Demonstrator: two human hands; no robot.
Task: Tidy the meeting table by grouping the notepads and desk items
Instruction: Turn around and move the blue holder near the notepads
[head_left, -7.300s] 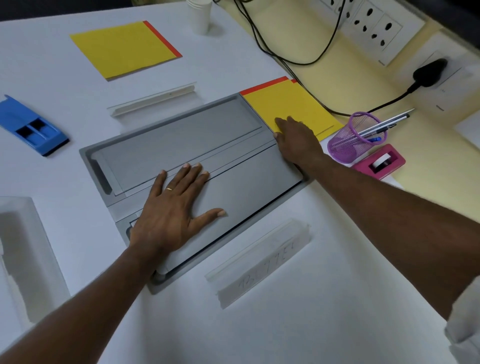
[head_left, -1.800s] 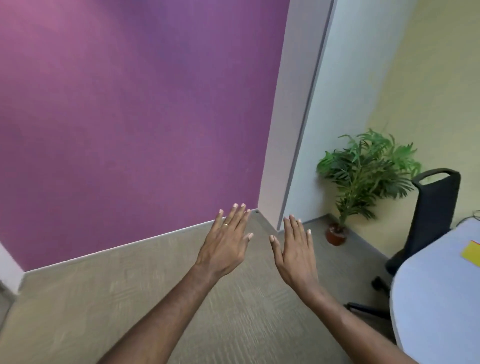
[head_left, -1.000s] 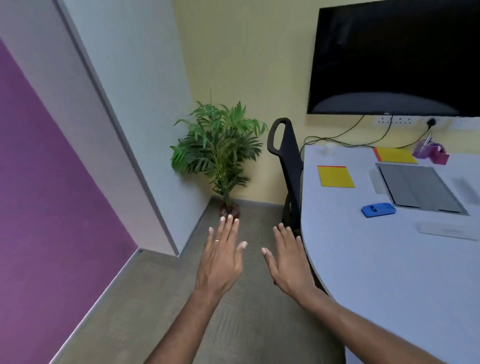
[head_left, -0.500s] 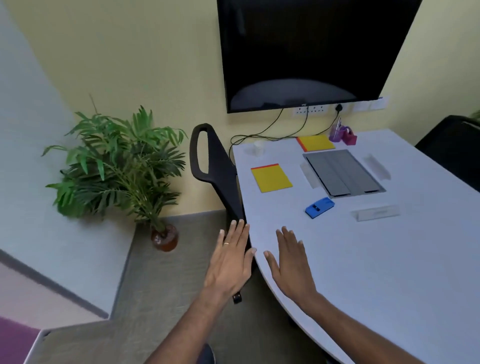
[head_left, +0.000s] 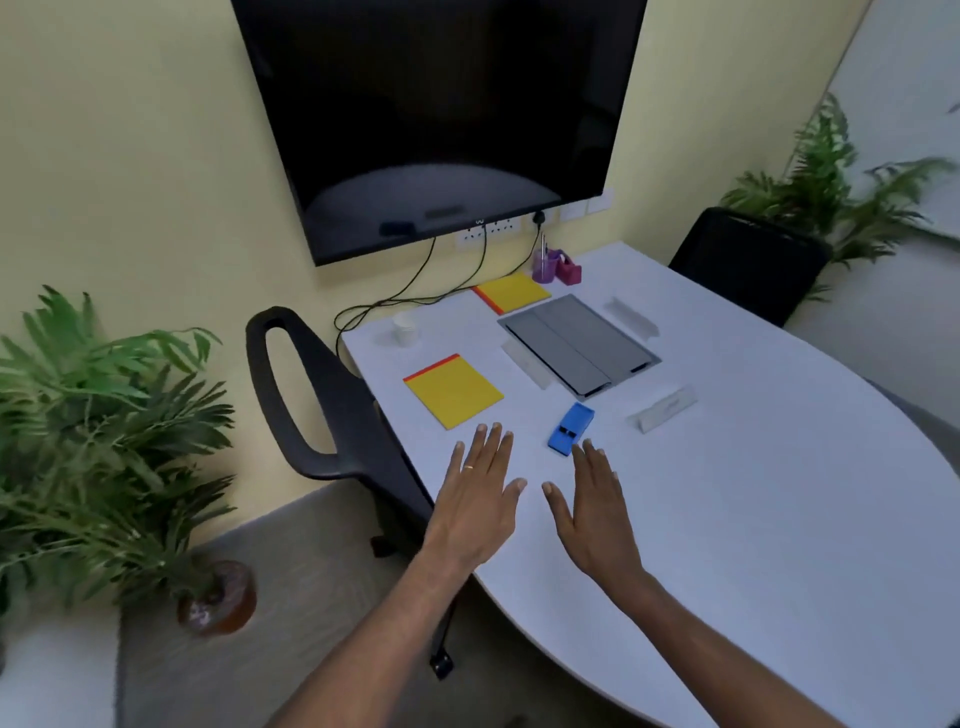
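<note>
Two yellow notepads with red edges lie on the white table (head_left: 753, 519): one notepad (head_left: 453, 389) near the left edge, the other notepad (head_left: 513, 292) at the back by the wall. A blue stapler (head_left: 570, 429) lies in front of the grey cable hatch (head_left: 577, 343). A purple pen cup (head_left: 544, 266) and a pink tape dispenser (head_left: 569, 270) stand at the back. My left hand (head_left: 480, 499) and my right hand (head_left: 595, 512) are held flat over the table's near left part, fingers straight, holding nothing. The right fingertips are just short of the stapler.
Clear acrylic name holders (head_left: 665, 408) (head_left: 631, 317) (head_left: 527, 362) lie around the hatch, and a white paper cup (head_left: 405, 329) stands at the back left. Black chairs (head_left: 332, 410) (head_left: 748, 260) flank the table. Potted plants (head_left: 104, 441) (head_left: 831, 192) stand in the corners; a dark screen (head_left: 436, 114) hangs above.
The view has swung from the purple wall and floor round to the table. Both hands, still flat and empty, now hover over the table near the stapler.
</note>
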